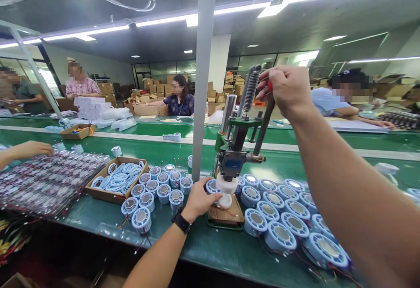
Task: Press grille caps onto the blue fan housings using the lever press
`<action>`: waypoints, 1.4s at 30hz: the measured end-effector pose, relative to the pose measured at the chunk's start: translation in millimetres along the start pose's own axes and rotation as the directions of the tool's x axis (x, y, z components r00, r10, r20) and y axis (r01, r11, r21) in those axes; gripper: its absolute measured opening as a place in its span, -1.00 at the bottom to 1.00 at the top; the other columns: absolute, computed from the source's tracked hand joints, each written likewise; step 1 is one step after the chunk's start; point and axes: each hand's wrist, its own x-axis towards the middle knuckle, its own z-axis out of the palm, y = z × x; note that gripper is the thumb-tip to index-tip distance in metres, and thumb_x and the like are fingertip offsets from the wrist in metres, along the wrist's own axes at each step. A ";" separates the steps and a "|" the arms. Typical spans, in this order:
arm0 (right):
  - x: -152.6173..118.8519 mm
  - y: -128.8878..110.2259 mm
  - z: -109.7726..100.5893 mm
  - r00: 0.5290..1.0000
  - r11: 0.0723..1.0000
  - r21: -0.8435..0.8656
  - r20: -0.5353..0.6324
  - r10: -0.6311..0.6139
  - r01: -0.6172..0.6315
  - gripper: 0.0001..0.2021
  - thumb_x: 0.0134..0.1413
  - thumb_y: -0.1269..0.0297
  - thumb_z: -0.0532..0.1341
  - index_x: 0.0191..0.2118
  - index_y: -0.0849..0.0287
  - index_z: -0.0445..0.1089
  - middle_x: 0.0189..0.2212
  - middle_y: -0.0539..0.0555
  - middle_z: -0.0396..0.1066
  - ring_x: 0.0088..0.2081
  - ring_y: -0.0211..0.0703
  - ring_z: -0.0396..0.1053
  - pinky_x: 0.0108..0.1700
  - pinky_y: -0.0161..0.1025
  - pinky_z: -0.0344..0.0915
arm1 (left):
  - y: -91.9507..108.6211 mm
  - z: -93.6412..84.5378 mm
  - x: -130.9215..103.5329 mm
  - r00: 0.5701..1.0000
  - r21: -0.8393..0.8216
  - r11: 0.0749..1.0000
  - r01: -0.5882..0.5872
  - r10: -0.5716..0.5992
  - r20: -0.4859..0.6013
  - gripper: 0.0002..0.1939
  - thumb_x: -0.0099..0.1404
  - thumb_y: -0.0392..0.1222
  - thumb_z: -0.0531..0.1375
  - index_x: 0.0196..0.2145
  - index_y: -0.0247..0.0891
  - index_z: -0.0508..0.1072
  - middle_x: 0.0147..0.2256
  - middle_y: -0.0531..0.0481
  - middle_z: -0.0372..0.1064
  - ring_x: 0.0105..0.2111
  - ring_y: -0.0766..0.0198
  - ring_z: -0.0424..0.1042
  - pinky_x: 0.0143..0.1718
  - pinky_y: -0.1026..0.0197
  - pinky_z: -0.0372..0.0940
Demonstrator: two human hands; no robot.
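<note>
My right hand (288,87) is wrapped around the red-knobbed lever (265,124) of a green hand press (233,163). At the press's lower end is a white round pressing head (226,185), just above a smaller white round piece (225,201) on the brown base pad (229,214). My left hand (201,198), with a dark watch on its wrist, is closed around a light blue round housing (212,186) beside the head, its thumb reaching toward the white piece. The hand and head partly hide this housing.
Many blue housings with silver discs stand left (163,191) and right (281,235) of the press. A cardboard box (108,194) holds blue rings. Wired parts (49,183) lie far left, near another person's hand (36,148). A grey post (204,78) rises behind. Co-workers sit opposite.
</note>
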 end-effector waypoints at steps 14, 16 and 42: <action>13.4 6.6 -4.6 0.995 0.997 0.043 0.081 -0.062 0.059 -0.39 0.26 0.31 -0.29 0.06 0.92 0.11 -0.20 0.32 0.47 -0.57 -0.78 0.29 -0.44 -0.65 -0.03 | -23.8 19.5 15.6 0.955 -0.183 0.982 -0.049 0.099 0.278 -0.46 0.07 -0.29 0.38 0.03 -0.36 0.45 -0.01 -0.19 0.51 -0.03 0.02 0.48 0.07 0.02 0.32; 6.4 -9.3 -15.3 0.998 1.000 0.029 0.062 -0.012 0.010 -0.40 0.28 0.31 -0.27 0.09 0.89 0.12 -0.17 0.29 0.47 -0.55 -0.76 0.31 -0.43 -0.66 0.00 | -26.7 21.6 10.9 0.960 -0.170 0.983 -0.065 0.108 0.260 -0.33 0.04 -0.30 0.39 0.13 -0.34 0.38 0.05 -0.19 0.47 0.04 0.00 0.44 0.13 0.01 0.28; -147.6 6.2 7.3 0.985 0.991 0.137 -0.170 0.017 0.006 -0.41 0.12 0.30 0.14 0.28 0.21 0.11 0.20 0.26 0.22 0.10 -0.10 0.37 0.12 -0.07 0.39 | -1.5 -57.3 -34.4 0.988 0.179 0.977 -0.113 0.129 -0.080 -0.40 0.30 -0.31 0.17 0.27 -0.35 0.20 0.22 -0.31 0.30 0.23 0.08 0.30 0.26 0.01 0.17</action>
